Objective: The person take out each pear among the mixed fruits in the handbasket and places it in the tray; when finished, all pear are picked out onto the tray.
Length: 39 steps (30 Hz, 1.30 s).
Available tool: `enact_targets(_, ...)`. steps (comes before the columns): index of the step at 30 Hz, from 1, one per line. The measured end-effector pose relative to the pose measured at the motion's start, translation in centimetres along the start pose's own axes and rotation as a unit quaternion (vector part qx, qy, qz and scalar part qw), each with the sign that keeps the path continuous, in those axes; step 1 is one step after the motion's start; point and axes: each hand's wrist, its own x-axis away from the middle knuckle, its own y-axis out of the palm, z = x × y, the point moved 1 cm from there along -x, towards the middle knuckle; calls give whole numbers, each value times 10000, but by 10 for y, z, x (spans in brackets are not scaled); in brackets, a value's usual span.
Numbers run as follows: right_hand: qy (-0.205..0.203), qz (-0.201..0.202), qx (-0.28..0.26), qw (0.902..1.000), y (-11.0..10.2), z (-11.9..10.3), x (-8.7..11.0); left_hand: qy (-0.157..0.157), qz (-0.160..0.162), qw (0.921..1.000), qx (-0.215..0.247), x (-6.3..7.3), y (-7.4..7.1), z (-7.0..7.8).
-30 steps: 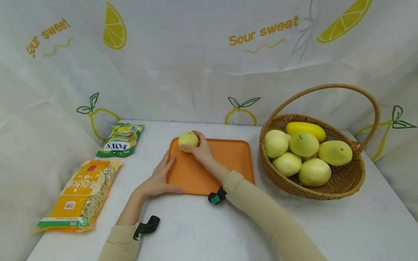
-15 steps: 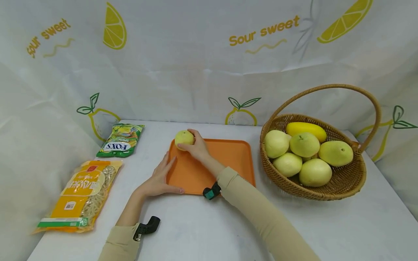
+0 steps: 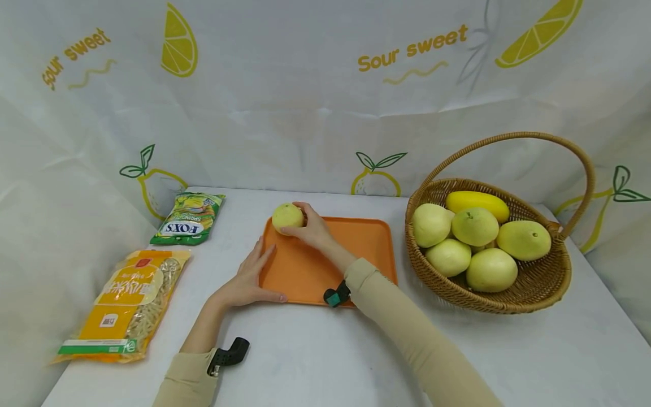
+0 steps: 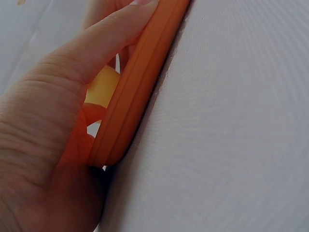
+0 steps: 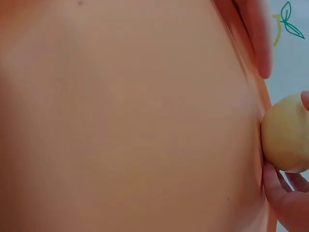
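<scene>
On the far left corner of the orange tray sits a round pale yellow-green melon. My right hand grips it from the right, thumb on the near side and fingers behind. In the right wrist view the melon rests against the tray surface with fingertips at its sides. My left hand lies spread at the tray's near left corner, fingers fairly straight along the left rim and thumb at the front rim. The left wrist view shows that thumb over the rim.
A wicker basket with a tall handle stands at the right, holding several pale green melons and a longer yellow one. On the left lie a green Fox's candy bag and an orange noodle packet. A printed white cloth hangs behind.
The melon in my right hand has shifted slightly left and back toward the tray's corner. Over the last half second it stays there while the right forearm swings a little right. The left hand stays put.
</scene>
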Motion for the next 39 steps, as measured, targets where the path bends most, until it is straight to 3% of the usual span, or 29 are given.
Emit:
enact_targets(12, 116, -181, -348, 9992, -9, 2, 1, -26, -34, 10000, 15, 0, 0, 0)
enact_targets(27, 149, -207, -282, 9993, -9, 8, 1, 43, -25, 10000, -22, -1, 1, -1)
enact_targets(32, 457, 80, -675, 9966, -11, 7, 6, 86, -15, 10000, -44, -1, 1, -1)
enact_targets(39, 688, 653, -1455, 9848, -17, 1, 16, 33, -2, 10000, -48, 1, -1, 1)
